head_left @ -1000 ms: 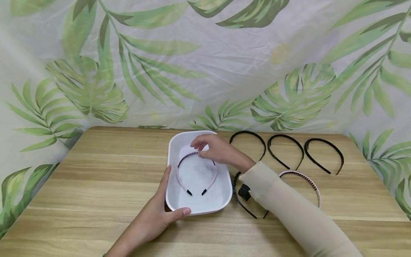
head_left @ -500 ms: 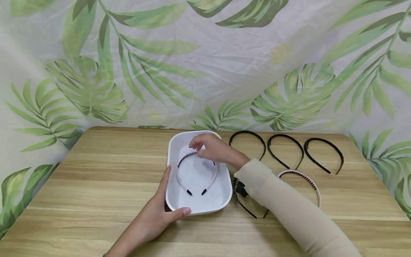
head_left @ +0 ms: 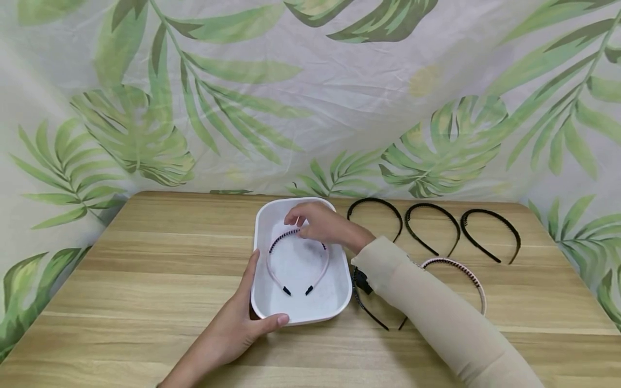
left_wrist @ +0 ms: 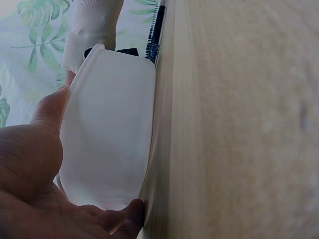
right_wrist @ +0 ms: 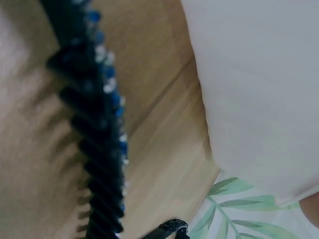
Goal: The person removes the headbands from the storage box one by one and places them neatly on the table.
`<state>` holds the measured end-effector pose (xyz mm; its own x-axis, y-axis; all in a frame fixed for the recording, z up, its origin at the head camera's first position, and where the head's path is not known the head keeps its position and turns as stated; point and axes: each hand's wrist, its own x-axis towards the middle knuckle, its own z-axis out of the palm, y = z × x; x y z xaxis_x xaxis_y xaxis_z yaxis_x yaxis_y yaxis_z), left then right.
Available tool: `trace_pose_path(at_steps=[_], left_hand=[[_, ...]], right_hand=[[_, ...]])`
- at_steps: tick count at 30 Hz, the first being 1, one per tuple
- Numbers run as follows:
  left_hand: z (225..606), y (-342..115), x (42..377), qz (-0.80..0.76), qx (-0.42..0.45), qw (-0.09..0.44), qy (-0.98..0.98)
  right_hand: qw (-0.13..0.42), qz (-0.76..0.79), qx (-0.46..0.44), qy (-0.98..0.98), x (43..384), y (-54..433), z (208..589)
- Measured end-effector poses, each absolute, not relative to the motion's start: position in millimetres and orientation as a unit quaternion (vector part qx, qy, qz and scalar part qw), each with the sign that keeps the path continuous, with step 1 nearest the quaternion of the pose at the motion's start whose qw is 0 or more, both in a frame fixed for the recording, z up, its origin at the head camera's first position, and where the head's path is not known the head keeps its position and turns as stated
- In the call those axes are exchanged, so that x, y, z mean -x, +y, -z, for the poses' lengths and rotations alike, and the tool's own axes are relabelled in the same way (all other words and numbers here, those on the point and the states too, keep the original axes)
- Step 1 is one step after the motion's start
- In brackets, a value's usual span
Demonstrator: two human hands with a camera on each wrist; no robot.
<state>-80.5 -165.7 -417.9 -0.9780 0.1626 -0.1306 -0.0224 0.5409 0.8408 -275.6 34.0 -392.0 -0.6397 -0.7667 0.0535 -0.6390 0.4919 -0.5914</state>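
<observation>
A white plastic tub (head_left: 262, 226) stands on the table, and my left hand (head_left: 235, 326) grips its near left corner, thumb along the front and fingers along the side. In the left wrist view that hand (left_wrist: 45, 184) cups the tub's wall (left_wrist: 107, 124). Inside lies a pale pink headband (head_left: 320, 277) with dark teeth and black tips, its ends toward me. My right hand (head_left: 322, 223) reaches over the tub's far right side and pinches the top of this headband between thumb and fingers, covering part of its arch.
Three black headbands (head_left: 491, 214) lie in a row at the back right. Partly under the right sleeve (head_left: 427, 302) are a second pink headband (head_left: 477, 285) and a black one with blue beads (right_wrist: 107, 124), close beside the tub. A leaf-print cloth (head_left: 339, 108) hangs behind the table.
My right wrist and forearm have shifted slightly left, the hand staying at the headband's top. The left hand, the tub and the headbands stay in place.
</observation>
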Motion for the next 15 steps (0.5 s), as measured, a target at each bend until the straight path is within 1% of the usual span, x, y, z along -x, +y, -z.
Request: trace_pose_path(at_steps=[15], left_hand=[[418.1,-165.6,80.0,-0.482,-0.043,0.095,0.87]], right_hand=[[0.123,0.249,0.397,0.875,278.5,26.9,391.7]])
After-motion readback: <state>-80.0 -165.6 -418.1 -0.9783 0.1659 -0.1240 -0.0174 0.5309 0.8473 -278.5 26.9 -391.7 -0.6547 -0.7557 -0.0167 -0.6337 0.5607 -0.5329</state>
